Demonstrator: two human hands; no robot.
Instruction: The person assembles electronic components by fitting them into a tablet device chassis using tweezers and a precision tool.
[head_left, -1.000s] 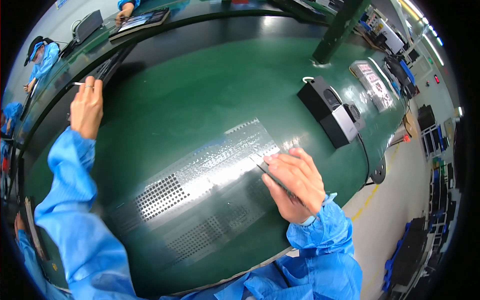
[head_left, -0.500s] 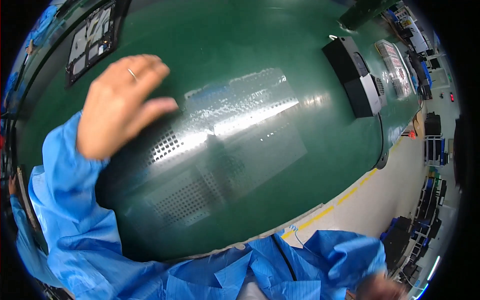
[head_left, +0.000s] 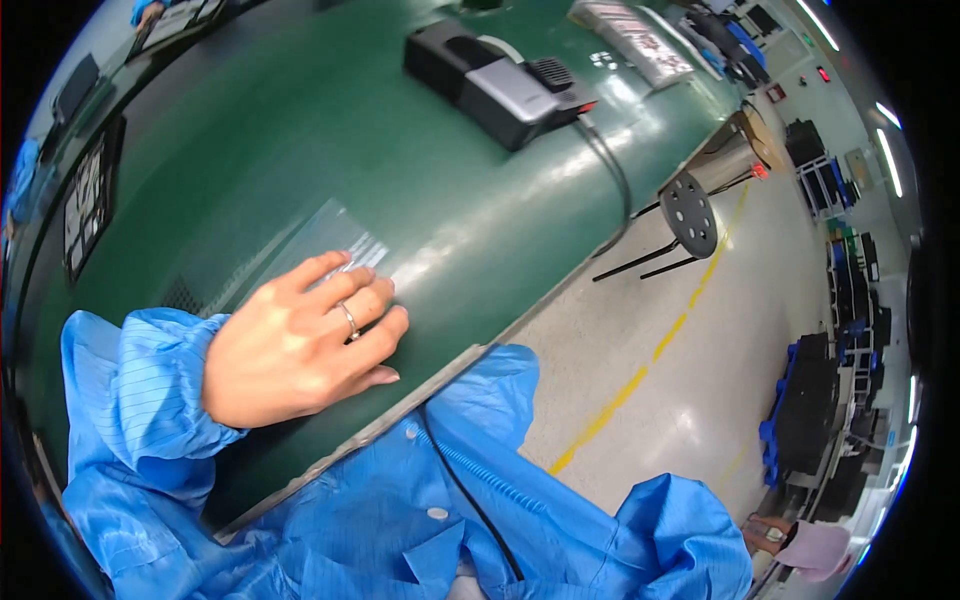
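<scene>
Bent a little, with gaps between them, the fingers of my left hand [head_left: 310, 340] reach over a clear plastic sheet [head_left: 325, 235] on the green tabletop. The hand looks open, palm down, and hides much of the sheet; whether the fingertips press on it I cannot tell. A dotted patch [head_left: 182, 296] shows at the sheet's far left. Low at the right, past my blue sleeve, there is a small part of what looks like my right hand [head_left: 765, 534]. Its fingers are too small and unclear to read. A pink cloth-like thing [head_left: 815, 551] is beside it.
On the table stands a black and grey device [head_left: 490, 95] with a cable. Behind it lies a clear-covered tray [head_left: 635, 42]. A dark framed panel [head_left: 88, 205] lies at far left. Right of the table edge are a black stool [head_left: 688, 215] and dark carts [head_left: 805, 400].
The view has swung to the right, bringing the stool and more floor in. My left hand, raised with its thumb apart before, has come down over the clear sheet.
</scene>
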